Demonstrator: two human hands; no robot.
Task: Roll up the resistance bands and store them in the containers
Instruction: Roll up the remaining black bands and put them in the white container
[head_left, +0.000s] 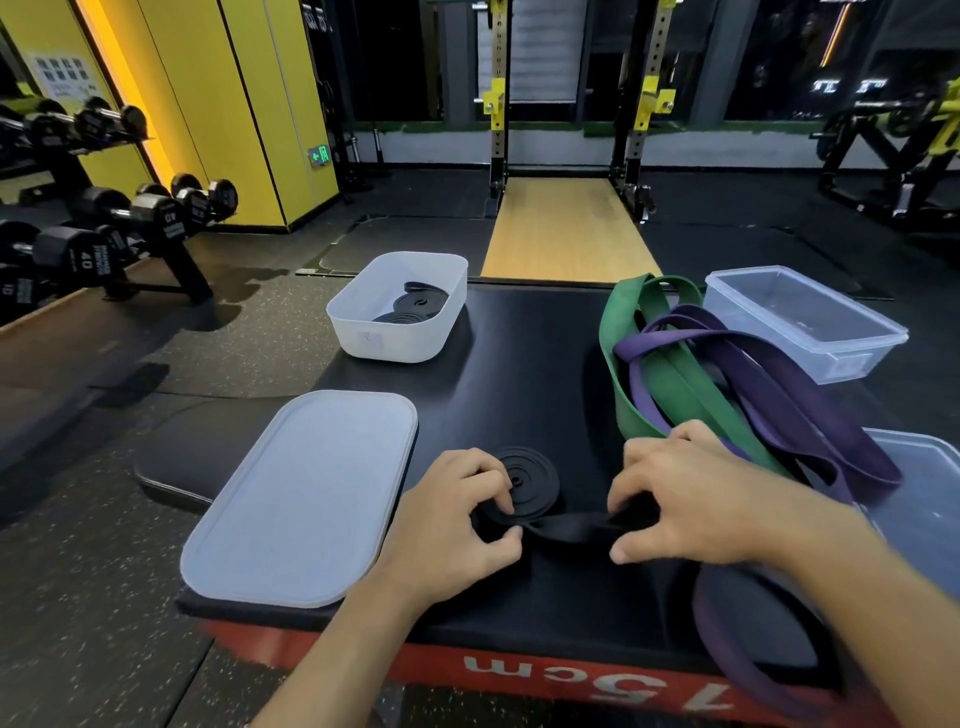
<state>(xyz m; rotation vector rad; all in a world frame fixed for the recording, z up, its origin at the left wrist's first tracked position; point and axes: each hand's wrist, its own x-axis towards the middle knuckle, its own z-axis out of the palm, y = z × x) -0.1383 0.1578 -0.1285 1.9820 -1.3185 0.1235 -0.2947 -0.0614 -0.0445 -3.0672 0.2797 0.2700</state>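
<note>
A black resistance band (530, 480), mostly wound into a flat coil, lies on the black platform top (519, 364) in front of me. My left hand (452, 525) pinches the coil at its near edge. My right hand (691, 504) grips the band's loose tail to the right of the coil. A white container (363, 338) at the back left holds rolled black bands (415, 306). Behind my right hand lie a loose green band (670, 374) and tangled purple bands (795, 395). Another purple loop (727, 639) hangs over the near right edge.
A frosted lid (306, 499) lies flat to the left of my hands. A clear empty container (800, 317) stands at the back right, and another clear lid (919, 493) lies under my right forearm. Dumbbell racks (104, 218) stand left; a squat rack (571, 130) stands beyond.
</note>
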